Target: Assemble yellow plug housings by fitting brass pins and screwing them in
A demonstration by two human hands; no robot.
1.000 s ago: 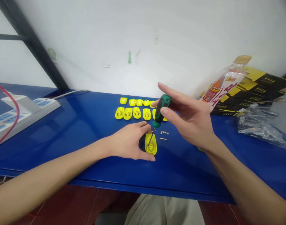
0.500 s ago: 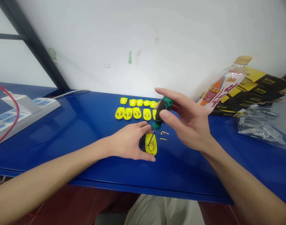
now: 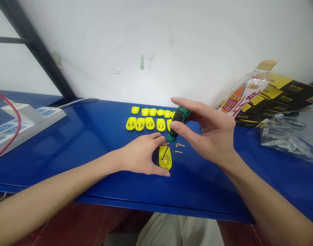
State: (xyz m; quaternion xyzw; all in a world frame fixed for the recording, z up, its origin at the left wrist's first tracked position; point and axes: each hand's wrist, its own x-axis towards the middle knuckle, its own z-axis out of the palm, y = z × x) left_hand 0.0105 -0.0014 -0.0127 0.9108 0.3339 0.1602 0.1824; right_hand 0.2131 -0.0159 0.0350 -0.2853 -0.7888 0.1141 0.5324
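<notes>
Find the yellow, rounded, open-faced plastic shell (image 3: 166,163) lying cavity up on the smooth blue tabletop (image 3: 115,191), close in front of the wearer. Note as held lengthwise by the bare left hand (image 3: 142,153), with fingers curled at the far end and thumb along the near end. Record for the bare right hand (image 3: 210,128): closed around the green-and-black screwdriver handle (image 3: 180,118), with thumb pressed on the side and one finger extended free. Cannot tell the placing of the fingers behind. Trace the thin metal shaft (image 3: 166,150), tilted, down to the left part of the cavity.

Judge the shell as light, stiff and thin-walled; likely to skid or twist under turning force, and possibly to crack under heavy pressure. Take hold by the outer rim at both ends, clear of the tip. Treat the loose brass-coloured strips (image 3: 179,152), just to the right, as small and easily scattered
</notes>
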